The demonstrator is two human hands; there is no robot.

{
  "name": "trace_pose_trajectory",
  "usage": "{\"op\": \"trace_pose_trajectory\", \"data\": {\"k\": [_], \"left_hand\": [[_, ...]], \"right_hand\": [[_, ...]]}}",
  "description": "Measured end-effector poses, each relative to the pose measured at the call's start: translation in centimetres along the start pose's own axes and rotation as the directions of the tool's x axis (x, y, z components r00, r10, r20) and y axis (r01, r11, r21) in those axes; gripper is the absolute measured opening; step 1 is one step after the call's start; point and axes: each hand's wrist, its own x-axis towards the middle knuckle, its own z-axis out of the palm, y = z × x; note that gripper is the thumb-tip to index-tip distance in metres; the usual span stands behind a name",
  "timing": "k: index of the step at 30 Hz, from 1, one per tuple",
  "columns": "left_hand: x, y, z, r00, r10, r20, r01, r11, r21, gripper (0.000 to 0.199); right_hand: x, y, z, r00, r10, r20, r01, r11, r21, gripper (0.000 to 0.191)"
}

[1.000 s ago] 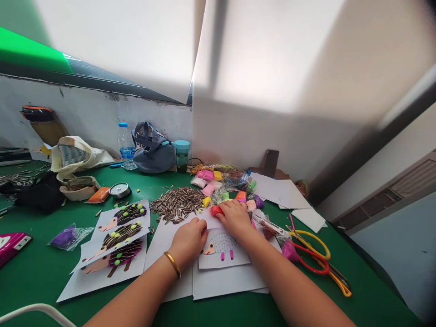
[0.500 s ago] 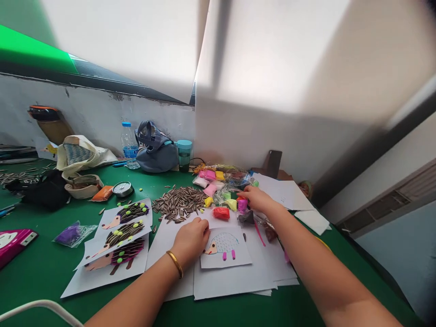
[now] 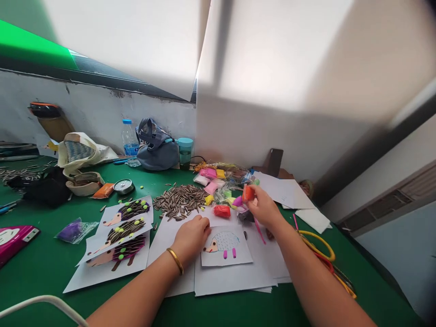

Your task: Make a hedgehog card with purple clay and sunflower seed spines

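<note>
Two bare hands are at work over a green worktop (image 3: 211, 311). The right hand (image 3: 265, 209) has its fingers clamped on an orange packet (image 3: 248, 194), near a magenta lump (image 3: 238, 200) and to the right of a red packet (image 3: 221, 210). The left hand (image 3: 193, 234) rests on white paper (image 3: 235, 282), at the left edge of a hedgehog drawing (image 3: 226, 245); its fingers are curled together, and whether they pinch anything I cannot tell. The drawing has a blue-marked body and pink legs. Beyond the left hand lies a pile of striped seeds (image 3: 182, 200). Farther left, three hedgehog pictures (image 3: 131, 225) overlap, their backs covered with seeds and green dots.
</note>
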Motion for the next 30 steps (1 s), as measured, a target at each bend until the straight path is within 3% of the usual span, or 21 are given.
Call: {"op": "trace_pose_trajectory", "data": {"k": [3,9,14,18,20,26,30], "left_hand": [[-0.1,0.0,-0.3,1.0,0.001,-0.024,-0.002,0.998,-0.065,0.017],[-0.9,1.3,-1.8,0.974,0.071,-0.216,-0.139,0.938,-0.318,0.03],[-1.1,2.2,-1.6,0.997,-0.017,-0.071,-0.035,0.742,-0.67,0.024],[-0.8,2.1,-1.6,0.997,-0.073,0.002,0.048,0.634,-0.772,0.018],[-0.7,1.9,-1.7,0.998,-0.062,0.02,0.056,0.652,-0.756,0.019],[-0.9,1.8,-1.9,0.996,0.035,0.086,0.017,0.838,-0.546,0.024],[-1.1,2.0,-2.3,0.998,0.025,0.064,0.007,0.89,-0.457,0.022]], "right_hand": [[-2.6,-2.4,0.7,0.995,-0.103,0.001,0.102,0.984,0.146,0.046],[-5.6,-6.0,2.0,0.968,-0.253,-0.005,0.249,0.947,0.202,0.031],[-6.7,-7.2,3.1,0.947,-0.321,-0.013,0.316,0.92,0.23,0.027],[-6.8,-7.1,3.7,0.948,-0.317,0.015,0.303,0.919,0.252,0.033],[-6.7,-7.1,3.8,0.947,-0.319,0.023,0.304,0.92,0.248,0.033],[-6.9,-7.0,3.6,0.944,-0.33,0.005,0.321,0.921,0.22,0.039],[-7.1,-6.9,3.6,0.949,-0.315,0.013,0.305,0.926,0.221,0.042]]}}
